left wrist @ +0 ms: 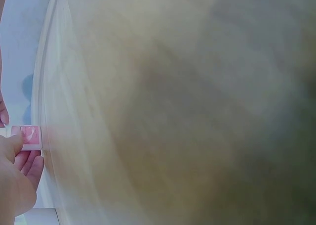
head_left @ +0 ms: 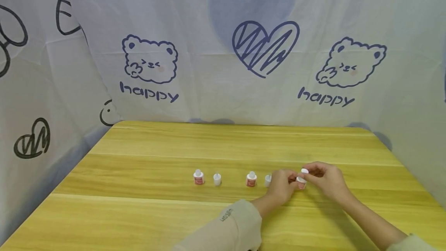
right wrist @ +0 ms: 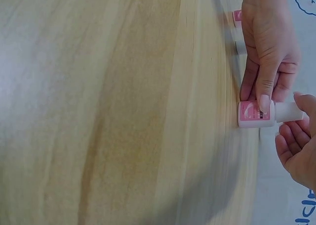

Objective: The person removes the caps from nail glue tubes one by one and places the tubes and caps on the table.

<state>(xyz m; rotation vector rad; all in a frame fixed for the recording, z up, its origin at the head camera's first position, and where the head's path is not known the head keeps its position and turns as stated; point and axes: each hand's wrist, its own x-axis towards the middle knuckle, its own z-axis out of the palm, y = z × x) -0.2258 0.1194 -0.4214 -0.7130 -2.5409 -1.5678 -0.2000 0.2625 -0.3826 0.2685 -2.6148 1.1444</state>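
- Together, the left hand (head_left: 280, 186) and right hand (head_left: 325, 179) are brought onto one small bottle (head_left: 301, 182) with a pink label, standing on the counter (head_left: 146, 173).
- Only from the head view is the row seen: two more bottles (head_left: 199, 177) (head_left: 251, 179) and two loose white caps (head_left: 217, 179) (head_left: 267, 180), all left of the held bottle.
- From the right wrist view, the bottle's body is seen pinched by the left hand's fingers (right wrist: 264, 94), while its white top (right wrist: 289, 112) is gripped by the right hand.
- From the left wrist view, little beyond the blurred counter and the label's edge is shown.
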